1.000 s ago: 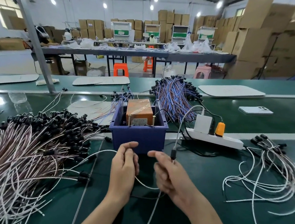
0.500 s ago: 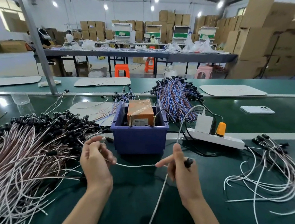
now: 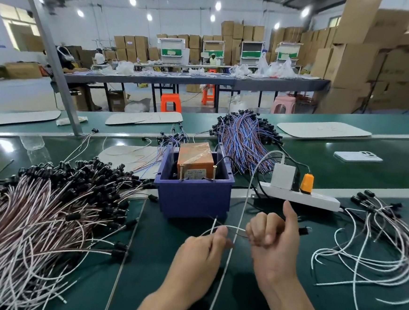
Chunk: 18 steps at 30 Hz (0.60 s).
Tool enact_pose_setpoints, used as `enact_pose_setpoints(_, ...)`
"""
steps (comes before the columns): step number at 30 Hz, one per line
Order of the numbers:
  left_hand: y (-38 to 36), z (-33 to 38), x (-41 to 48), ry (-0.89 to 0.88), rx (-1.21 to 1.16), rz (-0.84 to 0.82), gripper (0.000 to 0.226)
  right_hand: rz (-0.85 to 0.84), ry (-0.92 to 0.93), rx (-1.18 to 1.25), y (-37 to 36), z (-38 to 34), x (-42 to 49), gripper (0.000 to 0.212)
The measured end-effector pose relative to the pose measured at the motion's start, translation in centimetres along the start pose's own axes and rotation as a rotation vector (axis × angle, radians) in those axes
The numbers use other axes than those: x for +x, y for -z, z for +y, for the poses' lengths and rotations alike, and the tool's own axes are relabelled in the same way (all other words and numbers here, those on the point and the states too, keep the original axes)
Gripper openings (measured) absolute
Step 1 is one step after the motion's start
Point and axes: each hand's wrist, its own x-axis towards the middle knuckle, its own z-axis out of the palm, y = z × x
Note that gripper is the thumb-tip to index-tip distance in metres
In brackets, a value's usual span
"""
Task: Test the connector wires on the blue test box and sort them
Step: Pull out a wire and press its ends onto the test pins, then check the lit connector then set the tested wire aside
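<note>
The blue test box (image 3: 192, 198) stands mid-table with an orange unit (image 3: 194, 157) and two brass pins inside. Just in front of it, both hands hold one white connector wire (image 3: 235, 228). My left hand (image 3: 203, 255) pinches its bare end, which sticks up near the box front. My right hand (image 3: 273, 241) grips the other end with curled fingers and raised thumb; the black connector pokes out to its right. A big pile of wires with black connectors (image 3: 47, 211) lies on the left. A smaller group of white wires (image 3: 375, 246) lies on the right.
A white power strip (image 3: 298, 196) with a white adapter and an orange plug sits right of the box; its thin white cable runs down past my hands. A bundle of blue-red wires (image 3: 244, 138) lies behind the box. A phone (image 3: 357, 156) rests far right.
My left hand has moved right, toward the box front, and both hands are now close together with the wire held between them. My right thumb has lifted.
</note>
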Motion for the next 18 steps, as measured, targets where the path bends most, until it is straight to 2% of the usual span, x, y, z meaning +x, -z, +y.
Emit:
enact_pose_setpoints(2, 0.0, 0.3, 0.3, 0.094, -0.290, 0.002, 0.065, -0.040, -0.044, 0.064, -0.2, 0.0, -0.1, 0.068)
enact_pose_setpoints(4, 0.2, 0.5, 0.9, 0.172, -0.469, 0.000, 0.058, -0.075, -0.084, 0.110, -0.4, 0.1, -0.3, 0.066)
enact_pose_setpoints(9, 0.4, 0.5, 1.5, 0.279, -0.708, 0.032, 0.040, -0.144, -0.184, 0.112, -1.0, 0.9, -0.3, 0.063)
enact_pose_setpoints(12, 0.2, 0.6, 1.1, 0.221, -0.678, 0.100, 0.035, -0.120, -0.217, 0.008, -1.4, 1.5, -0.4, 0.050)
enact_pose_setpoints(16, 0.0, 0.7, 0.5, 0.099, -0.519, 0.176, 0.031, -0.056, -0.269, -0.165, -1.3, 2.1, -0.2, 0.028)
enact_pose_setpoints(18, 0.0, 0.7, 0.5, 0.050, -0.434, 0.190, 0.030, -0.039, -0.296, -0.234, -0.9, 2.7, 0.0, 0.025)
